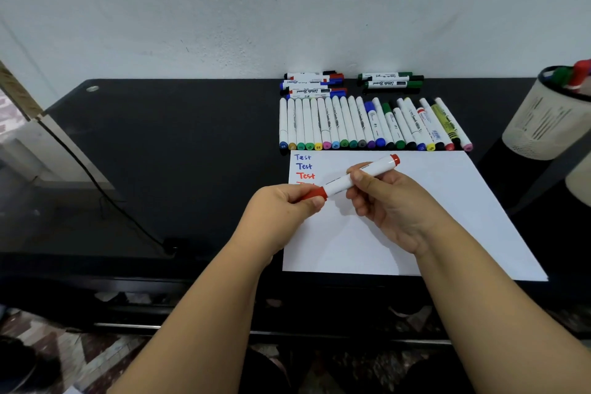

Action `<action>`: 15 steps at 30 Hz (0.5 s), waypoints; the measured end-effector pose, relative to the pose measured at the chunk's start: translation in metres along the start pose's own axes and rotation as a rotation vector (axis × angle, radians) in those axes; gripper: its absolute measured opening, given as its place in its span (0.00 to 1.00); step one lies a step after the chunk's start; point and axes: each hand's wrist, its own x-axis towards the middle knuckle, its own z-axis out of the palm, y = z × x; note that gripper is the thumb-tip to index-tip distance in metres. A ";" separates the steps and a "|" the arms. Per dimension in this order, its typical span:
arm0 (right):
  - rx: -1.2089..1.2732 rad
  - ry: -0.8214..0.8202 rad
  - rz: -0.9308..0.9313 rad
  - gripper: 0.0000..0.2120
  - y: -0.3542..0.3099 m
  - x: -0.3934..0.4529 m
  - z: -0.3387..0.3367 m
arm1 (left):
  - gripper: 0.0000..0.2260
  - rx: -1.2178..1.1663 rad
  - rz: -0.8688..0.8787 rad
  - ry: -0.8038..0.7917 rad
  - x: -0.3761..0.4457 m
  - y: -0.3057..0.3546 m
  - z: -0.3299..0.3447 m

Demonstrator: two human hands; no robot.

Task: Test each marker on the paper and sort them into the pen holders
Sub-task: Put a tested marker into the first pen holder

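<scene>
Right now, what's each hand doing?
Left hand: closed, pinching the red cap of the marker.
Right hand: closed, gripping the marker's white barrel above the paper.

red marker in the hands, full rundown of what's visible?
The white-barrelled marker with red cap looks plastic, with a red end plug at its upper right and dark print along the barrel. It is held tilted above the white paper sheet, cap end lower left. The left hand pinches the red cap; the right hand grips the barrel mid-length. The cap looks seated against the barrel; the tip is hidden. It touches nothing besides the fingers.
</scene>
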 end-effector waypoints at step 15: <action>-1.300 0.362 -0.625 0.11 -0.029 -0.021 -0.022 | 0.09 0.041 0.012 -0.009 -0.016 0.038 0.017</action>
